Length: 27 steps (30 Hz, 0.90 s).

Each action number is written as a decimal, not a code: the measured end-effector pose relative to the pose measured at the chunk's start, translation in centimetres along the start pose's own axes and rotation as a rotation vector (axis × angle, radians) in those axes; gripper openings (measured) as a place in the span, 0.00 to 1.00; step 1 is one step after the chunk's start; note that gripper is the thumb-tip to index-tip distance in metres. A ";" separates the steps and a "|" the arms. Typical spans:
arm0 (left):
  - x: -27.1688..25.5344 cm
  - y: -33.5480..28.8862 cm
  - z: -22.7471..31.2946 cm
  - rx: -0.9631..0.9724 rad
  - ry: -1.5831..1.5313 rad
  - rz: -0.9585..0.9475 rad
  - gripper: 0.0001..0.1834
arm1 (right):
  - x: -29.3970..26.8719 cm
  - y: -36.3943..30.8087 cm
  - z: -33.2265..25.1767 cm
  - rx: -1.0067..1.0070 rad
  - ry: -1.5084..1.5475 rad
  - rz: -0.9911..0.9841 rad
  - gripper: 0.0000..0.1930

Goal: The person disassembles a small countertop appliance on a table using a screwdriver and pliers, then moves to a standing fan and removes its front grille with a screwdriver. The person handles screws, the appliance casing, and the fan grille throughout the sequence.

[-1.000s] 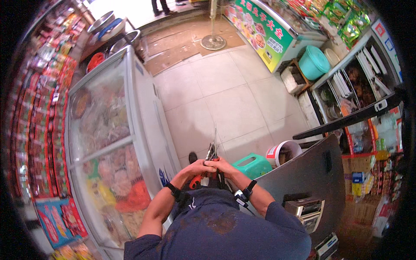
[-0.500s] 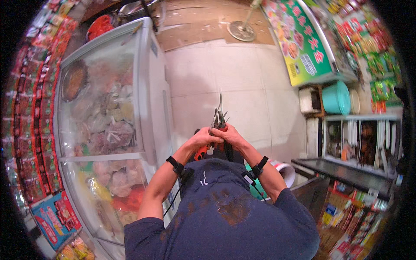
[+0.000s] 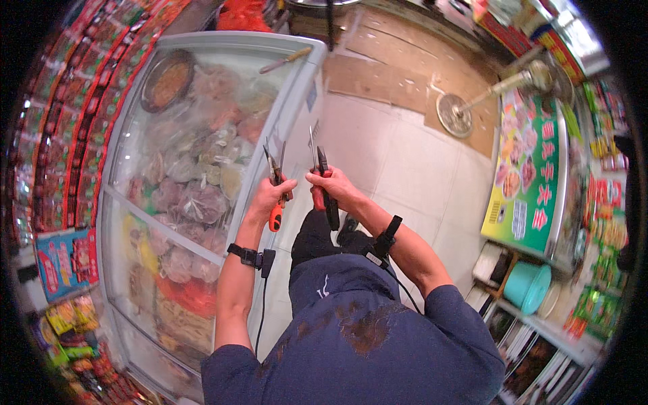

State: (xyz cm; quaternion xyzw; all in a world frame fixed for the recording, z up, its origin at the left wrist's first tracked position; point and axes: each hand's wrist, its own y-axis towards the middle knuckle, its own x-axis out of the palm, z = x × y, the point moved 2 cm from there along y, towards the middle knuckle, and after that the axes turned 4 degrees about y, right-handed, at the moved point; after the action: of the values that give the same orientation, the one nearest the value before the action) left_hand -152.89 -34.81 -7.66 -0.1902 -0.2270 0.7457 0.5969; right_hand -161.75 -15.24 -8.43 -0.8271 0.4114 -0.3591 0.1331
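Pliers (image 3: 275, 181) with orange grips sit clenched in my left hand (image 3: 270, 196), tips up, over the chest freezer (image 3: 202, 135) edge. My right hand (image 3: 331, 185) grasps red-and-black pliers (image 3: 322, 182) the same way, held apart so I can see both pairs.

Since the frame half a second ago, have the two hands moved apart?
Yes. The left hand with its orange-handled pliers now sits over the freezer's edge; the right hand holds its pliers over the floor.

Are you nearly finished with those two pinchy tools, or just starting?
Just starting, it seems. Done: the left hand grips orange-handled pliers and the right hand grips red-and-black-handled pliers. In hand: both point upward beside the glass-topped chest freezer. Left: nothing shows between the tips, so any real work.
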 end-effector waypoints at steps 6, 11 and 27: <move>-3.9 6.9 1.8 -0.043 0.111 0.162 0.15 | 1.3 10.8 -5.3 0.108 -0.163 -0.140 0.14; -6.7 13.7 2.5 0.021 0.100 0.239 0.12 | 2.8 18.8 -7.4 0.070 -0.315 -0.011 0.13; 7.8 20.3 9.1 -0.082 -0.131 -0.469 0.13 | -8.8 14.8 -13.1 0.235 0.036 0.127 0.10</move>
State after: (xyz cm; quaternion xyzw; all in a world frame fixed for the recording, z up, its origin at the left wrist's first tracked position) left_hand -175.94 -31.92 -11.78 -0.1078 -0.3333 0.5876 0.7294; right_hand -183.23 -16.67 -11.08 -0.7715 0.4204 -0.4103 0.2443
